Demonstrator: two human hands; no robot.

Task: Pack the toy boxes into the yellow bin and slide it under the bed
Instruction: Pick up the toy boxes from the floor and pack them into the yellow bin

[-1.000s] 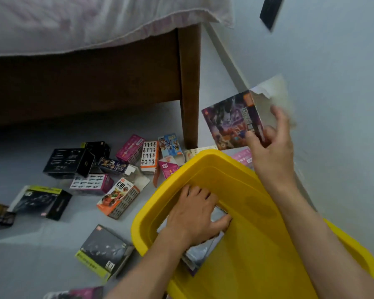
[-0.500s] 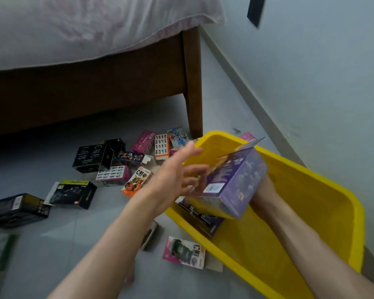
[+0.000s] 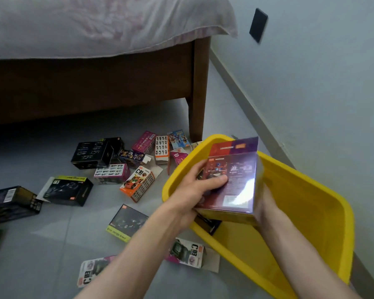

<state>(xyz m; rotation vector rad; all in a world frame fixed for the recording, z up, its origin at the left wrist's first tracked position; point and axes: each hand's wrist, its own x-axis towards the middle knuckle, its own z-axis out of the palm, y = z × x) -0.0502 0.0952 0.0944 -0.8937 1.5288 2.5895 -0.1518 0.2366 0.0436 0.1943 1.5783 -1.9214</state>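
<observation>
Hands steady one glossy purple toy box [image 3: 231, 182] flat over the yellow bin [image 3: 307, 203]: left hand [image 3: 194, 190] fingers grasping its near side, right hand [image 3: 261, 203] clasping the far edge, likely for laying it neatly inside. Other boxes litter the floor [image 3: 41, 244].

"C01" stands on the orange-and-white cardboard toy box [image 3: 139, 182] lying on the floor left of the left hand [image 3: 193, 190]. "C03" stands on the white-and-pink flat box [image 3: 187, 252] below that hand. Print on the glossy purple box [image 3: 235, 182] both hands hold is too blurred to read.
</observation>
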